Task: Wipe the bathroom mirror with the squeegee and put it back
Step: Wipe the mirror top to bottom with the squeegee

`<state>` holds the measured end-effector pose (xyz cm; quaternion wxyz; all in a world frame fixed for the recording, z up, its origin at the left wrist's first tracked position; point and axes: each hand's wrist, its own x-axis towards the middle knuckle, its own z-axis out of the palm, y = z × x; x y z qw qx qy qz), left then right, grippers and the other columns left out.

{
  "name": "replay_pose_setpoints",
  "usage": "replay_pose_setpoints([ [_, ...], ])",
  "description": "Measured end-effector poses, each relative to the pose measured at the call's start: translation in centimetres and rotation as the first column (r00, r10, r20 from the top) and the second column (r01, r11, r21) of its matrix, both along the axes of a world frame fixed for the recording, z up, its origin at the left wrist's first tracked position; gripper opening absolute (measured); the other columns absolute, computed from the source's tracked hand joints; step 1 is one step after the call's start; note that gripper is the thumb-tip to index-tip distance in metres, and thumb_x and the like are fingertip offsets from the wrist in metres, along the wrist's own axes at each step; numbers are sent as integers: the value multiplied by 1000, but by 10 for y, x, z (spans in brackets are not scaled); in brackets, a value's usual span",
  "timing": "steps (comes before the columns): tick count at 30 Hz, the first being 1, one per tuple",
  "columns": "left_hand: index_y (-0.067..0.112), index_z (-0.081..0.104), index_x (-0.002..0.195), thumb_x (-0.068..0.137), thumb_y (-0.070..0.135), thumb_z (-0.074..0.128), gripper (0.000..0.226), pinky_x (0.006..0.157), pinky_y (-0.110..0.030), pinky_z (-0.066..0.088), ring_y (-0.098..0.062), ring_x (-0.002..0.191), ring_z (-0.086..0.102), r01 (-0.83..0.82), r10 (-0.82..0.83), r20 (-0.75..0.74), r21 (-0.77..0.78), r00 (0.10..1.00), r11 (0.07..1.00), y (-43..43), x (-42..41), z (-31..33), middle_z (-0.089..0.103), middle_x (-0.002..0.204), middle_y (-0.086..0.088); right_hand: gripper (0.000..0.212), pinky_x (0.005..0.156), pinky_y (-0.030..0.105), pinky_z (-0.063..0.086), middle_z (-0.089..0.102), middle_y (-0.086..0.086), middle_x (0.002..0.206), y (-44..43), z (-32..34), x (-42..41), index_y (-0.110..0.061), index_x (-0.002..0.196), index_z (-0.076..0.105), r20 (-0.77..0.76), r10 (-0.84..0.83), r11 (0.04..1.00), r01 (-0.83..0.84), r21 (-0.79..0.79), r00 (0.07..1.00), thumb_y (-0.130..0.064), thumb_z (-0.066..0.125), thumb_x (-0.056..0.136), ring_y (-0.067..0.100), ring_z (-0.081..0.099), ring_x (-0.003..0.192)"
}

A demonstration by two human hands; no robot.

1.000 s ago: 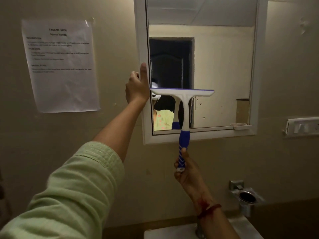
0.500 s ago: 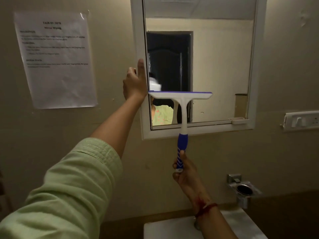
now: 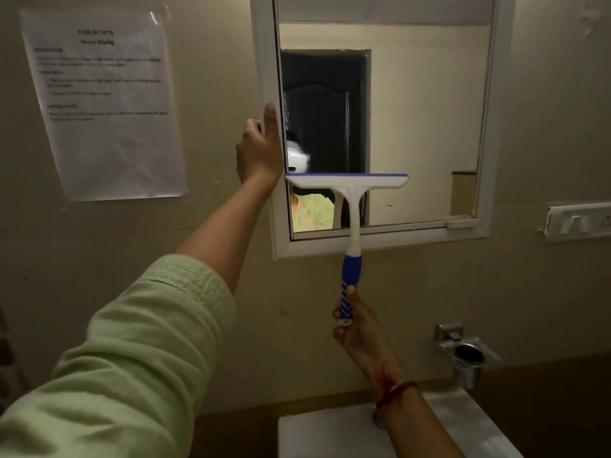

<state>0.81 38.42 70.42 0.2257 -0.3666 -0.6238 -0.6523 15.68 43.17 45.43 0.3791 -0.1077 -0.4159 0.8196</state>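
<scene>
A white-framed mirror (image 3: 426,127) hangs on the beige wall. The squeegee (image 3: 350,206) has a white head with a blue rubber blade and a blue striped handle. Its blade lies flat against the lower left part of the glass. My right hand (image 3: 355,325) grips the bottom of the handle from below. My left hand (image 3: 259,150) holds the left edge of the mirror frame, thumb up along the frame, fingers curled behind it.
A printed paper sheet (image 3: 102,104) is taped to the wall at the left. A switch plate (image 3: 578,221) sits right of the mirror. Below it is a chrome holder (image 3: 468,353), and a white sink (image 3: 334,434) lies under my right arm.
The squeegee blade has slid a little down the glass, staying at the left side. My left hand has kept its hold on the frame.
</scene>
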Motion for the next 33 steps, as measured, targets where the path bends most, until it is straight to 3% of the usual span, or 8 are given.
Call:
replay_pose_setpoints([
  [4,15,44,81,94,56,27,46,50,-22,29,-4,55,37,1,-1,-3,2,1000,1000,1,-2,0,40,62,8,38,41,16,39,57,-5,62,3,16,2,-17,88,60,-18,-2,999,3,32,1000,-44,71,63,6,45,54],
  [7,14,44,82,94,55,27,46,46,-12,33,-3,54,38,5,-5,-11,1,1000,1000,2,-2,0,40,62,8,47,40,16,39,58,-5,62,10,36,2,-17,87,59,-28,-24,995,27,95,999,-48,76,56,5,48,50],
  [13,15,44,81,95,54,28,45,49,0,33,-3,54,37,-7,7,-15,-5,1000,1000,0,0,0,40,62,8,34,42,17,39,57,-4,65,7,-7,1,-17,90,60,-8,8,1000,-8,3,1000,-40,69,67,6,49,56],
  [20,16,44,82,95,54,27,44,48,-15,26,-2,53,36,-11,11,-1,11,1000,1000,1,1,-1,39,62,8,36,40,16,40,56,-4,63,5,6,2,-16,90,60,-39,-7,1000,8,22,999,-41,70,65,4,50,51],
  [24,16,44,82,95,54,27,44,44,-8,33,-1,53,37,-16,16,-13,13,1000,1000,0,2,-1,40,61,9,37,42,16,39,57,-5,65,12,23,2,-19,88,61,-38,-24,993,28,112,999,-45,71,65,5,50,54],
  [27,16,44,81,95,54,27,44,45,-10,32,-1,54,38,-17,17,-12,18,1000,1000,1,1,-1,41,62,9,31,44,17,39,56,-4,65,10,-6,4,-17,91,59,-11,-2,998,3,59,1000,-40,67,70,6,49,56],
  [30,16,44,80,95,53,28,43,53,4,32,-1,55,38,-1,2,-12,28,1000,1000,1,0,-1,42,62,9,28,44,17,38,54,-3,64,3,-38,6,-15,91,57,1,10,1000,-10,-2,1000,-34,63,72,6,48,54],
  [33,23,39,70,95,53,28,41,54,5,30,-2,54,38,4,-4,-1,22,1000,1000,0,2,-1,41,62,9,26,44,17,37,53,-2,64,3,-39,7,-14,88,57,9,-21,1000,22,-11,1000,-33,63,71,7,47,54],
])
